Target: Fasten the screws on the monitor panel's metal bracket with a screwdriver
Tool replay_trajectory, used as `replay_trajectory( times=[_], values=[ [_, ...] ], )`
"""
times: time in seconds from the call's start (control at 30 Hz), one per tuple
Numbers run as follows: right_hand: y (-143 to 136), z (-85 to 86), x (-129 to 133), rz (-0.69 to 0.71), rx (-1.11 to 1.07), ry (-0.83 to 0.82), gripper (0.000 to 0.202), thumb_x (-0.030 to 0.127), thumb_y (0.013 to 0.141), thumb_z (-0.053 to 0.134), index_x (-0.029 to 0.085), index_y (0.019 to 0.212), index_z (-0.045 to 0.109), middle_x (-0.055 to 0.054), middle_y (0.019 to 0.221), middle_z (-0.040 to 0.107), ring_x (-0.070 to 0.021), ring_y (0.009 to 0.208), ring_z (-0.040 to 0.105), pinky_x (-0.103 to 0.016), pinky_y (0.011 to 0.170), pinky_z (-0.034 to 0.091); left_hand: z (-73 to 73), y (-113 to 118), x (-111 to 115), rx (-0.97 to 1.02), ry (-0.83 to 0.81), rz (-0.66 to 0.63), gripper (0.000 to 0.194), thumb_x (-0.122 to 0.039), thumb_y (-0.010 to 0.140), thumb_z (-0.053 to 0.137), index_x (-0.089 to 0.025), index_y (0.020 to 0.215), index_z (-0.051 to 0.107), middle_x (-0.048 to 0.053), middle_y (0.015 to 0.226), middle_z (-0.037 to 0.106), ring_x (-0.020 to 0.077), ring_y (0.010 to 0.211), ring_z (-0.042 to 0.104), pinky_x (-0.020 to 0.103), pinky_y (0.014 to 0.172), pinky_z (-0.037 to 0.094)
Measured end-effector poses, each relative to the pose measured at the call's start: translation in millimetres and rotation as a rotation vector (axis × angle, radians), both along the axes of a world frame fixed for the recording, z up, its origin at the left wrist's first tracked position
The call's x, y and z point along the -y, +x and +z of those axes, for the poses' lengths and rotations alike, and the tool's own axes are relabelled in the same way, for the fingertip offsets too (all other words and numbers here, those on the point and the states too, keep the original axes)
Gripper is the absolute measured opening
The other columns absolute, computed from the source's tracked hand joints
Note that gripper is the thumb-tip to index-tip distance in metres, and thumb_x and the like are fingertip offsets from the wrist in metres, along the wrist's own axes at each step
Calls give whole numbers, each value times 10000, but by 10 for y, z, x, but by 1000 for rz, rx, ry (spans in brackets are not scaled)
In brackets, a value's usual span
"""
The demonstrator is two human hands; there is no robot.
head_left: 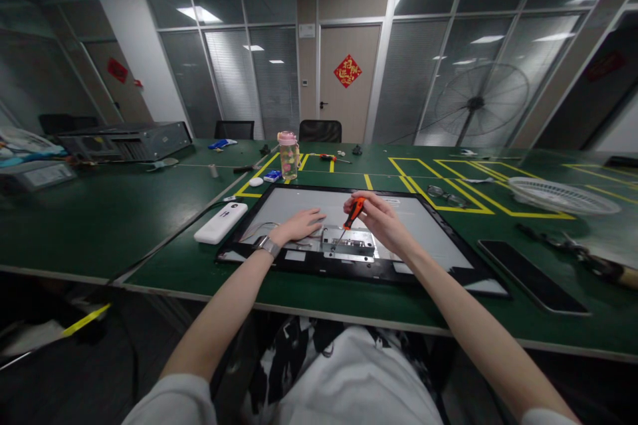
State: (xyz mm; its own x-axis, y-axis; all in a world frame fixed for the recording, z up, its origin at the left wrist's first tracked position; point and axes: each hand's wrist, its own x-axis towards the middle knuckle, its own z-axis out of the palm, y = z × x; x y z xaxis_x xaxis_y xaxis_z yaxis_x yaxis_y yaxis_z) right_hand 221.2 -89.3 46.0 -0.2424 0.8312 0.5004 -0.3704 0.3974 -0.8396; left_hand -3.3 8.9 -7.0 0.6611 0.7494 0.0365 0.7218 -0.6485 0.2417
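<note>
A flat display panel [438,236] with a black frame lies face down on the green table. Near its front edge a metal bracket [366,247] is mounted, with small parts inside it. My right hand [376,219] grips the handle of an orange and black screwdriver [354,211], which leans with its thin tip down at the bracket's left part. Whether the tip sits in a screw is too small to tell. My left hand [300,224] rests flat on the panel left of the bracket, fingers stretched out. Thin wires [254,231] run beside it.
A white power bank [221,222] lies left of the panel, and a dark phone-like slab [531,275] right of it. Beyond stand a pink-lidded bottle [288,156], a blue box [272,176] and another screwdriver [333,159]. Glasses [446,196] and a white basket [563,196] are at the right.
</note>
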Motion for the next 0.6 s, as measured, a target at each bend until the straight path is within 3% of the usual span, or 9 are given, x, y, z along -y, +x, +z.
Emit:
replay_trajectory(
  times=[0.3, 0.6],
  values=[
    [22, -80, -43, -80, 41, 15, 192, 419, 744, 734, 278, 872, 710, -6, 866, 685, -183, 868, 637, -410, 923, 466, 4, 3, 8, 3, 8, -4, 466, -398, 975, 338, -221, 1400, 410, 76, 1517, 308, 225, 1378, 307, 341, 1117, 209],
    [43, -29, -37, -50, 72, 34, 371, 445, 842, 625, 255, 1160, 639, -64, 1061, 697, -213, 1011, 631, -447, 1001, 424, 10, 8, 20, 8, 5, 1, 458, -379, 969, 349, -223, 1393, 421, 66, 1516, 313, 224, 1379, 307, 335, 1118, 211]
  ],
)
